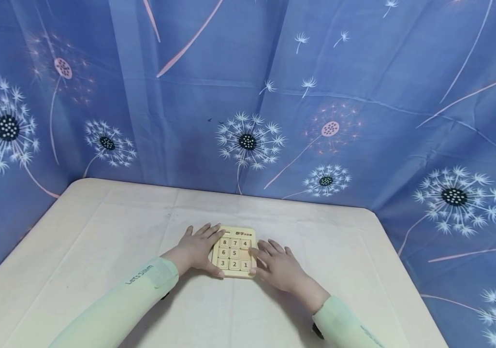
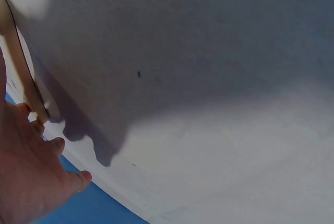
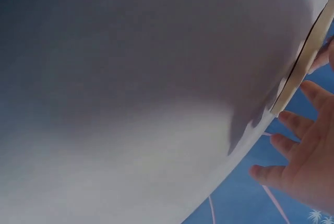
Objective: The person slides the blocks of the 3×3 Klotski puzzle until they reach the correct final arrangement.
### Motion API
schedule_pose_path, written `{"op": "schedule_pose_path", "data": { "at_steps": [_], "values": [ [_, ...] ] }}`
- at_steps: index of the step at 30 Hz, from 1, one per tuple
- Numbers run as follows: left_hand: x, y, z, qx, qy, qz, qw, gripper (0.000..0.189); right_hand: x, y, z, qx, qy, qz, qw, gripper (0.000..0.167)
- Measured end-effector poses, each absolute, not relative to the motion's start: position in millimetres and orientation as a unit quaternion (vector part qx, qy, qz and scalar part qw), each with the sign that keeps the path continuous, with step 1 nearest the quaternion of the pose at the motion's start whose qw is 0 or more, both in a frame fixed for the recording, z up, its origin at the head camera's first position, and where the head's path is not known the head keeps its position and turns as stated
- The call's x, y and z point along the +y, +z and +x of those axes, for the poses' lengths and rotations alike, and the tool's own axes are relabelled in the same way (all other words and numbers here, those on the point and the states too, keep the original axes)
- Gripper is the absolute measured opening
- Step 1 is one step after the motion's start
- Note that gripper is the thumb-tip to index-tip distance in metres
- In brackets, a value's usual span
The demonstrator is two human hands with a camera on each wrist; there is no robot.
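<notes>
A pale yellow sliding number puzzle (image 1: 233,273) lies flat on the table in the head view. Its numbered tiles read 8 7 4, then 6 5 and a gap, then 3 2 1. My left hand (image 1: 194,249) holds the puzzle's left side, thumb at the near corner and fingers spread along the far part. On the other side, my right hand (image 1: 282,268) reaches its index finger to the gap in the middle row, the thumb by the near right corner. Its other fingers stretch out beyond the edge. Both wrist views show only the puzzle's side edge (image 2: 23,70).
A cream cloth covers the table (image 1: 113,217) beneath the puzzle. Behind it and on both sides hangs a blue curtain (image 1: 178,130) printed with dandelions. Light green sleeves (image 1: 122,299) cover both forearms.
</notes>
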State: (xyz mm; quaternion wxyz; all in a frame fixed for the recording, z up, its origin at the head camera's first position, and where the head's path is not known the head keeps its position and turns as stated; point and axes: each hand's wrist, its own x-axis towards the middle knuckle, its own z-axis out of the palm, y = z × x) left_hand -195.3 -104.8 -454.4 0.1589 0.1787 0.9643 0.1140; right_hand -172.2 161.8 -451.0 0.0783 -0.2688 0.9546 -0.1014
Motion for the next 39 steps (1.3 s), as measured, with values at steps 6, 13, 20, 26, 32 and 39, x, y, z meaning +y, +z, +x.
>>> {"op": "schedule_pose_path", "data": {
  "at_steps": [6,13,20,26,32,39],
  "values": [
    [-104.0,-453.8,-194.9,0.964,0.114,0.176,0.161,0.122,166.1,-444.6,-157.8,0.950,-0.107,-0.283,0.079,0.057],
    [-104.2,-455.4,-195.9,0.965,0.113,0.175,0.161,0.122,168.0,-441.7,-144.4,0.947,-0.112,-0.289,0.083,0.058],
    [-104.1,-453.2,-195.4,0.964,0.118,0.176,0.159,0.121,166.9,-442.7,-136.5,0.946,-0.113,-0.291,0.084,0.058],
    [-103.8,-453.6,-195.2,0.964,0.117,0.176,0.159,0.121,165.0,-444.6,-135.2,0.946,-0.109,-0.293,0.083,0.057],
    [-103.9,-453.7,-195.1,0.964,0.120,0.178,0.159,0.121,162.7,-445.6,-134.3,0.948,-0.102,-0.288,0.091,0.059],
    [-104.0,-455.4,-196.1,0.964,0.123,0.179,0.156,0.121,161.4,-447.2,-131.8,0.951,-0.087,-0.283,0.091,0.061]
  ]
}}
